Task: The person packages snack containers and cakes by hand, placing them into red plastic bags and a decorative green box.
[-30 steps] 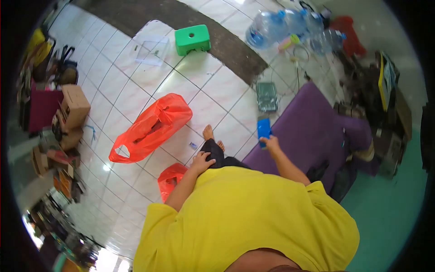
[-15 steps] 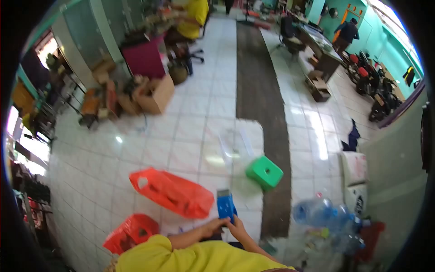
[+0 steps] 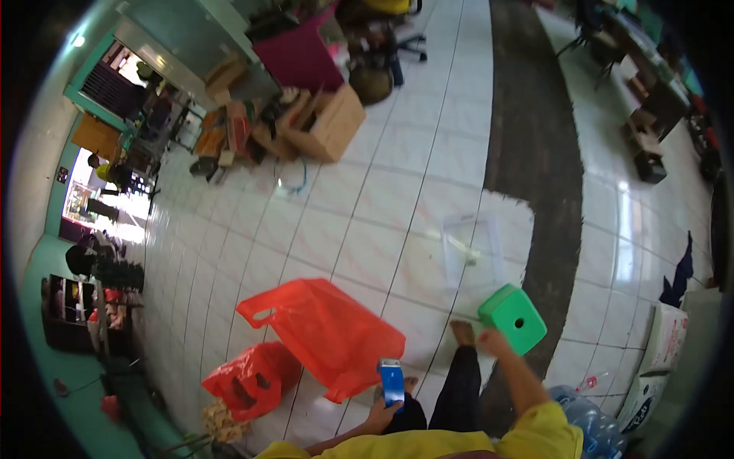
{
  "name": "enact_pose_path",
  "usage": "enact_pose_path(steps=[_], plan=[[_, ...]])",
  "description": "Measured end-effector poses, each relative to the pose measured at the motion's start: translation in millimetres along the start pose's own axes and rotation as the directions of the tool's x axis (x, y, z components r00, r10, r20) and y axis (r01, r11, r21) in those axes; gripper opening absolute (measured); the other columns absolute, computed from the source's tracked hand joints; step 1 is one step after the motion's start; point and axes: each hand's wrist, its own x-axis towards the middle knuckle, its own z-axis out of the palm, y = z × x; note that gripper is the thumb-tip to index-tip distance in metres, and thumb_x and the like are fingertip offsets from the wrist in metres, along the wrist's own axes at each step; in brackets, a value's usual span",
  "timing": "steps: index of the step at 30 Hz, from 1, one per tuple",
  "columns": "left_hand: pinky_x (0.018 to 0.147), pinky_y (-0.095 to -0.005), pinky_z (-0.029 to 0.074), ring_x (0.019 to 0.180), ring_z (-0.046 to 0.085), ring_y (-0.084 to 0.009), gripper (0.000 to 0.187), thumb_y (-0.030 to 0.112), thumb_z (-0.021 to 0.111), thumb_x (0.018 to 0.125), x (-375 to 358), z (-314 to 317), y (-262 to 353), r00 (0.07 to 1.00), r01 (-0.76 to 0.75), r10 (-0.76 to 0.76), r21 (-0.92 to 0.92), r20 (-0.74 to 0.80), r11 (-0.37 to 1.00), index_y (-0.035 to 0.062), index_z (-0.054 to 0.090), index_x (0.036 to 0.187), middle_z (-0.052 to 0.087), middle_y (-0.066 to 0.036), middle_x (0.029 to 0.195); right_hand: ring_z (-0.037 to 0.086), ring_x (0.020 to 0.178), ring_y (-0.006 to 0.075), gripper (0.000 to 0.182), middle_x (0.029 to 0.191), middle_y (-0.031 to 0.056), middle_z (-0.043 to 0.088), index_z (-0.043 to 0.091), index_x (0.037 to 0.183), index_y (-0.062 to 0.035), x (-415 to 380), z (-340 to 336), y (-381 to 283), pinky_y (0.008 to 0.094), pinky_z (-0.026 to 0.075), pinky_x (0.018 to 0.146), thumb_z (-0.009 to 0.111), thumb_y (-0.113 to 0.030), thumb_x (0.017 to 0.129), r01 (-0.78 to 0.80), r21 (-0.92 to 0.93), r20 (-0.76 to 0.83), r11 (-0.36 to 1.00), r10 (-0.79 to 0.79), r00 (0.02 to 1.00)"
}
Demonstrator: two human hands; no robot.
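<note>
My left hand (image 3: pixel 381 415) is closed around the lower end of a blue handheld device (image 3: pixel 392 385) with a silvery head. It is held upright in front of my lap, overlapping the edge of a large red plastic bag (image 3: pixel 325 329) on the floor. Stretched forward, my right hand (image 3: pixel 493 343) is at the near left edge of a green plastic stool (image 3: pixel 514 318); its fingers are blurred. A second red bag (image 3: pixel 252 380), with dark contents showing through, sits to the left. Past the stool, a clear plastic tray (image 3: pixel 472 264) lies on the tiles.
Open cardboard boxes (image 3: pixel 329 126) stand at the back left beside a purple desk panel (image 3: pixel 298 53). Large clear water bottles (image 3: pixel 587 424) and white sacks (image 3: pixel 659 348) are on the right. A dark bare strip (image 3: pixel 531 115) crosses the white tiled floor.
My hands have come apart: the left keeps the blue device while the right has reached out to the stool. The view has turned left and downward, showing my legs and feet.
</note>
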Motion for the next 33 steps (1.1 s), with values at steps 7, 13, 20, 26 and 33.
enact_pose_path(steps=[7,13,20,26,33], plan=[[0.062,-0.0451,0.042,0.073,0.054,-0.039,0.032,0.027,0.064,0.073,38.4,43.5,-43.8,0.945,-0.043,0.268,0.742,-0.187,0.669,-0.001,0.052,0.082,0.056,-0.02,0.075,0.02,0.126,0.0388,0.065,0.137,0.0129,0.022,0.03,0.13,-0.0178,110.4,-69.0,109.7,0.0549,0.026,0.096,0.058,-0.01,0.072,-0.182,-0.689,0.032,0.702,0.28,0.96],[0.07,-0.0437,0.038,0.081,0.051,-0.0332,0.026,0.025,0.06,0.075,84.6,67.1,-92.2,0.923,-0.112,0.363,0.814,-0.127,0.57,0.0019,0.053,0.086,0.054,-0.014,0.081,0.016,0.127,0.0386,0.097,0.136,0.0118,0.023,0.027,0.13,-0.0204,158.8,-45.6,154.9,0.0596,0.025,0.095,0.08,-0.033,0.05,0.079,-0.875,0.09,0.477,0.0,0.996],[0.07,-0.0425,0.039,0.081,0.053,-0.0304,0.029,0.027,0.062,0.073,86.9,64.4,-106.0,0.894,-0.008,0.355,0.785,-0.272,0.62,0.0026,0.055,0.087,0.055,-0.013,0.082,0.03,0.117,0.0423,0.096,0.127,0.0185,0.031,0.032,0.125,-0.0146,157.2,-48.4,198.3,0.055,0.039,0.085,0.08,-0.043,0.047,0.092,-0.85,0.193,0.518,0.146,0.97],[0.068,-0.0411,0.04,0.076,0.054,-0.0308,0.03,0.026,0.064,0.071,105.9,42.9,-108.0,0.894,0.033,0.328,0.774,-0.305,0.632,0.0031,0.056,0.088,0.055,-0.012,0.079,0.037,0.112,0.0446,0.091,0.126,0.0215,0.032,0.034,0.125,-0.0163,107.8,-8.3,205.1,0.0526,0.037,0.087,0.077,-0.046,0.05,-0.005,-0.737,0.326,0.676,0.362,0.873],[0.069,-0.0443,0.039,0.079,0.055,-0.0304,0.029,0.028,0.064,0.07,137.5,8.1,-114.2,0.909,0.112,0.285,0.838,-0.303,0.534,0.006,0.056,0.087,0.056,-0.012,0.079,0.051,0.086,0.0254,0.032,0.097,0.0091,0.054,0.045,0.104,-0.0119,170.9,185.5,174.8,0.0403,0.039,0.073,0.049,-0.027,0.076,0.21,-0.709,0.073,0.673,-0.227,0.971]])
